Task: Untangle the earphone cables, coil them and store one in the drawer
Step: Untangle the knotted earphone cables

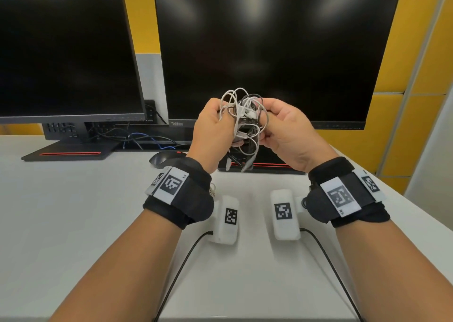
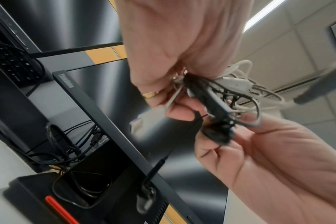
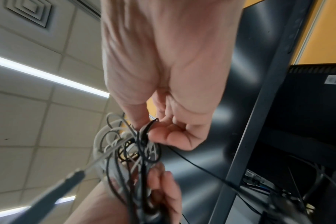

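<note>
Both hands' fingers (image 1: pixel 226 119) pinch the tangled earphone cables (image 1: pixel 242 123) between them.

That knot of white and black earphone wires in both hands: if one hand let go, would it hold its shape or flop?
The bundle of earphone cables would probably sag: thin loops arch loosely above it and ends dangle below. It looks light, since fingertips of the left hand and right hand alone carry it. The interlaced white and black strands would likely snag rather than slide free.

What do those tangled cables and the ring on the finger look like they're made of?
The earphone cables, held by the left hand and right hand, look like soft matte rubbery plastic, white and black: they bend in loose loops. The ring looks like polished yellow metal, possibly gold; it glints.
</note>
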### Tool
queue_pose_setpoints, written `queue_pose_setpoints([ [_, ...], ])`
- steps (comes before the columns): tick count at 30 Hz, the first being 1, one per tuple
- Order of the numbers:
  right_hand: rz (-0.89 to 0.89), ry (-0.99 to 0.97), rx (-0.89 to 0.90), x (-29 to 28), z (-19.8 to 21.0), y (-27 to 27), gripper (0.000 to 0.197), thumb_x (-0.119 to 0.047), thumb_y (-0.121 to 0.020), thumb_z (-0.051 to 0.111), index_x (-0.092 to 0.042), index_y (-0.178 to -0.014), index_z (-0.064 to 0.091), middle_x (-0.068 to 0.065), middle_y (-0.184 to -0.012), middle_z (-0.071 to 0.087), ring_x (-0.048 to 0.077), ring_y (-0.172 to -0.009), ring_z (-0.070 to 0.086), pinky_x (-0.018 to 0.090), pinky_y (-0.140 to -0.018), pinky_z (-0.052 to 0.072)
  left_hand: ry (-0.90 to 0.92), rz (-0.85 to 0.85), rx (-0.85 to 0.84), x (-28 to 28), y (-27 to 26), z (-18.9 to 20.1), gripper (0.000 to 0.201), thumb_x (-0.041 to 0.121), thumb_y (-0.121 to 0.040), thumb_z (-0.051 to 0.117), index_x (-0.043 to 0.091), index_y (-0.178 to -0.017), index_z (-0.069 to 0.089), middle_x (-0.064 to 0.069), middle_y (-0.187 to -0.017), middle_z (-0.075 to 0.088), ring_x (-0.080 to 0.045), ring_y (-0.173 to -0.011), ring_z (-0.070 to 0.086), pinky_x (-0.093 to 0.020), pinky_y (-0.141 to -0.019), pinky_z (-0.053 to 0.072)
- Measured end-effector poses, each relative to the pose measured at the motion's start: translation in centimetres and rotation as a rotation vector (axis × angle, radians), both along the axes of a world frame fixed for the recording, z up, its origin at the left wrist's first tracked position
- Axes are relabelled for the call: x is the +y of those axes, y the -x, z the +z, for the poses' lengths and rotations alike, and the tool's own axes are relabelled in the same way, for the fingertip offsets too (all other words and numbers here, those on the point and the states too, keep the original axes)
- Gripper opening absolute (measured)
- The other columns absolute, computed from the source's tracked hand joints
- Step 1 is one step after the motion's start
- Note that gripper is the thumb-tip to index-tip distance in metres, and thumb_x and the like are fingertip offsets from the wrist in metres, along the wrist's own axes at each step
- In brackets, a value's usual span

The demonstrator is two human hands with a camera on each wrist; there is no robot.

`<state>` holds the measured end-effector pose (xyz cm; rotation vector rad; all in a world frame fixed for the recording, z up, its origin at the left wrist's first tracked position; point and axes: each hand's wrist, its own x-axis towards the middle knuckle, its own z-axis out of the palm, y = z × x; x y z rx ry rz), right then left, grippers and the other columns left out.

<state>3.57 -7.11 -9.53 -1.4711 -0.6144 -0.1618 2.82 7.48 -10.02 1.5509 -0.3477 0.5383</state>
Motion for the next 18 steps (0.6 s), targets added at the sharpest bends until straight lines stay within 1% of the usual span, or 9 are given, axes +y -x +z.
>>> queue_pose_setpoints([
  [1, 0.009, 0.022, 0.011, -0.1, 0.0, 0.05, 0.022, -0.011, -0.1, 0.053, -0.008, -0.119, 0.062, 0.02, -0.098, 0.059, 0.03, -0.083, 0.048, 0.043, -0.081, 0.045, -0.001, -0.01, -0.004, -0.01, 0.05, -0.08, 0.012, 0.021, -0.098, 0.053, 0.01, -0.103, 0.053, -0.015, -0.096, 0.066, -0.017, -0.072, 0.067, -0.026, -0.056, 0.054],
  [3, -0.012, 0.069, 0.019, -0.34, 0.14, 0.26, 0.017, -0.013, -0.098, 0.056, -0.006, -0.111, 0.066, 0.014, -0.087, 0.06, 0.021, -0.073, 0.05, 0.034, -0.072, 0.047, -0.011, -0.043, -0.021, -0.02, 0.44, -0.09, 0.003, 0.02, -0.1, 0.049, 0.017, -0.1, 0.05, -0.011, -0.095, 0.067, -0.014, -0.072, 0.068, -0.025, -0.057, 0.054],
  [6, -0.112, 0.071, -0.001, -0.47, 0.23, 0.4, 0.006, -0.014, -0.096, 0.059, -0.009, -0.095, 0.063, 0.009, -0.082, 0.063, 0.023, -0.078, 0.058, 0.037, -0.073, 0.052, -0.055, -0.047, -0.037, 0.09, 0.35, -0.06, 0.008, 0.01, -0.099, 0.049, 0.016, -0.094, 0.05, -0.008, -0.089, 0.063, -0.016, -0.071, 0.065, -0.028, -0.058, 0.054],
  [8, -0.171, 0.03, -0.008, -0.32, 0.2, 0.32, 0.006, -0.013, -0.096, 0.059, -0.01, -0.09, 0.058, 0.008, -0.082, 0.065, 0.02, -0.078, 0.064, 0.034, -0.074, 0.056, -0.108, -0.034, -0.049, 0.16, 0.23, 0.04, 0.013, 0.005, -0.096, 0.051, 0.016, -0.089, 0.051, -0.011, -0.087, 0.06, -0.021, -0.072, 0.061, -0.031, -0.06, 0.054],
  [11, -0.218, -0.014, 0.003, 0.02, 0.12, 0.11, 0.006, -0.011, -0.099, 0.055, -0.01, -0.093, 0.056, 0.009, -0.081, 0.068, 0.018, -0.072, 0.066, 0.031, -0.064, 0.055, -0.169, -0.059, -0.056, 0.26, 0.3, 0.04, 0.017, 0.001, -0.093, 0.05, 0.017, -0.089, 0.055, -0.018, -0.092, 0.061, -0.035, -0.082, 0.062, -0.04, -0.072, 0.059],
  [13, -0.245, 0.003, 0.006, 0.1, 0.07, 0.01, 0.004, -0.012, -0.102, 0.05, -0.011, -0.1, 0.054, 0.015, -0.09, 0.068, 0.021, -0.074, 0.066, 0.03, -0.058, 0.054, -0.158, -0.095, -0.029, 0.25, 0.69, 0.15, 0.022, -0.001, -0.092, 0.047, 0.018, -0.092, 0.057, -0.014, -0.097, 0.064, -0.031, -0.092, 0.065, -0.04, -0.079, 0.059],
  [14, -0.254, 0.009, -0.005, 0.08, 0.06, 0.0, 0.005, -0.012, -0.102, 0.048, -0.013, -0.101, 0.053, 0.016, -0.094, 0.068, 0.021, -0.076, 0.067, 0.03, -0.057, 0.054, -0.151, -0.116, -0.02, 0.23, 0.78, 0.21, 0.023, -0.002, -0.092, 0.046, 0.018, -0.093, 0.058, -0.012, -0.096, 0.063, -0.029, -0.09, 0.063, -0.039, -0.08, 0.058],
  [16, -0.26, 0.002, -0.039, -0.02, 0.12, 0.07, 0.007, -0.013, -0.102, 0.048, -0.018, -0.101, 0.053, 0.013, -0.095, 0.068, 0.019, -0.078, 0.068, 0.029, -0.061, 0.055, -0.166, -0.149, -0.021, 0.2, 0.94, 0.29, 0.02, -0.002, -0.091, 0.045, 0.014, -0.091, 0.057, -0.01, -0.089, 0.058, -0.024, -0.082, 0.057, -0.037, -0.077, 0.055],
  [18, -0.276, -0.002, -0.062, -0.08, 0.28, 0.23, 0.007, -0.016, -0.102, 0.049, -0.019, -0.099, 0.054, 0.009, -0.09, 0.067, 0.018, -0.073, 0.065, 0.026, -0.056, 0.053, -0.2, -0.166, -0.025, 0.14, 1.01, 0.23, 0.013, 0.002, -0.093, 0.05, 0.013, -0.088, 0.055, -0.005, -0.081, 0.055, -0.017, -0.076, 0.053, -0.032, -0.071, 0.05],
])
